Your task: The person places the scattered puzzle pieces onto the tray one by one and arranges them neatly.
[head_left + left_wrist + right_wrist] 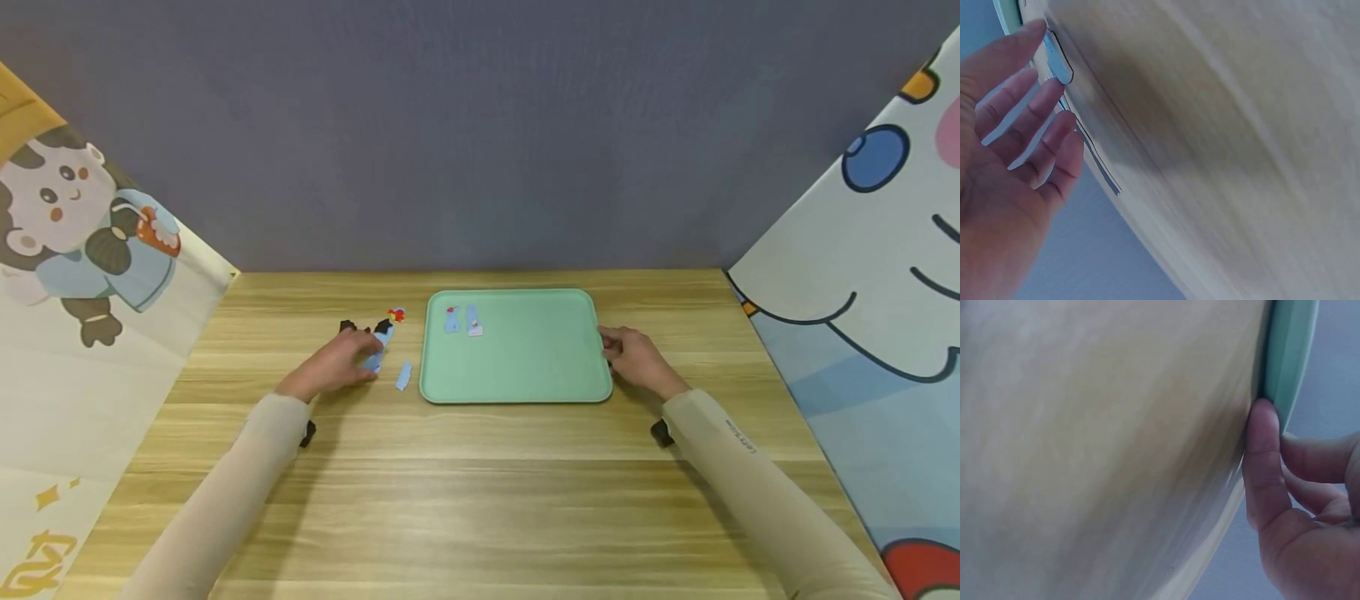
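My left hand (341,362) is over several flat cut-out pieces left of the tray, its fingers spread and loosely bent. A long light-blue piece (378,350) lies beside its fingertips; in the left wrist view a blue piece (1059,61) sits near the thumb. Whether the fingers touch any piece is unclear. A smaller blue piece (403,376) lies between this hand and the pale green tray (540,350). On the tray rest two blue pieces, one with a red spot (452,321), the other with a whitish end (474,320). My right hand (636,358) pinches the tray's right rim (1286,356).
A red-and-yellow piece (397,315) and black pieces (347,326) lie around the left hand's far side. The wooden table (480,500) meets a grey wall (480,142) behind, with printed panels at left (112,358) and right (847,333).
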Motion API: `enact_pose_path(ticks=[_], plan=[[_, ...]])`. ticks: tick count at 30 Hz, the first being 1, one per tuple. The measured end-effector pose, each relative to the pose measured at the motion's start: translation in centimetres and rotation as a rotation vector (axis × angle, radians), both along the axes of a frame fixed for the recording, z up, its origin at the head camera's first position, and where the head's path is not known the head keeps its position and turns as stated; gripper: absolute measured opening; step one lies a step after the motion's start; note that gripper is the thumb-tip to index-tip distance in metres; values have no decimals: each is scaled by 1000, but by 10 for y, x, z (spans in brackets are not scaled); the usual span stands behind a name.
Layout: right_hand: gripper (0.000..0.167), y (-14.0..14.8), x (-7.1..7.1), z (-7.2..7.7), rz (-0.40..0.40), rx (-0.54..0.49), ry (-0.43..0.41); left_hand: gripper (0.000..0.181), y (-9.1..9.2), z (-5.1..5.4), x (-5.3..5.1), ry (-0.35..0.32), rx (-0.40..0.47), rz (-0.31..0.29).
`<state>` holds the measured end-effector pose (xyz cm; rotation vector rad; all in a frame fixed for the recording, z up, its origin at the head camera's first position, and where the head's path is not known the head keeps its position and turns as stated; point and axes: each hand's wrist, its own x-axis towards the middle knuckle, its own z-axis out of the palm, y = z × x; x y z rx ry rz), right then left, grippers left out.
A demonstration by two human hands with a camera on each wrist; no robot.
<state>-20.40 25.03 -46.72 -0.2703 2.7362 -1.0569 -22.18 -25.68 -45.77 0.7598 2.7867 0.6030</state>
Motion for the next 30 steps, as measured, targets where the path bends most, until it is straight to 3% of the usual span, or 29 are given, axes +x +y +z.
enact_pose_path(ticks=[21,27,30], plan=[[50,1,1,-3,3,-10,-16,42,9,-1,12,-69,27,26],[50,1,0,-3,3,-12,-12,48,4,-1,15,31,28,-51],[50,1,0,-2,0,-10,-6,50,1,0,15,24,34,-123]])
